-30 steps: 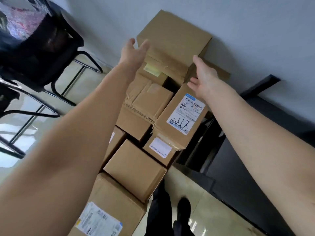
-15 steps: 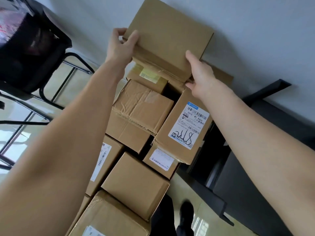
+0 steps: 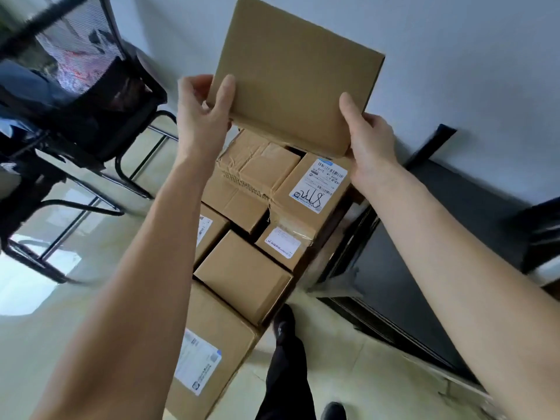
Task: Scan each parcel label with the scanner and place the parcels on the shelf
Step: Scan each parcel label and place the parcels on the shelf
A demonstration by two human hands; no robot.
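Note:
A flat brown cardboard parcel (image 3: 297, 80) is lifted clear above the pile, its plain face toward me with no label showing. My left hand (image 3: 203, 116) grips its left corner, thumb on the front. On the right, my right hand (image 3: 369, 137) holds the lower corner, thumb up along the face. Below lies a pile of several cardboard parcels (image 3: 242, 274). One parcel there carries a white label with handwriting (image 3: 318, 184). No scanner is in view.
A black mesh chair (image 3: 78, 95) with metal legs stands at the left on the glossy floor. A dark low shelf unit (image 3: 424, 253) runs along the right by the grey wall. My leg and shoes (image 3: 285, 359) are beside the pile.
Both hands reached the top parcel, took hold of its lower corners and lifted it up off the pile, tilting its face toward me.

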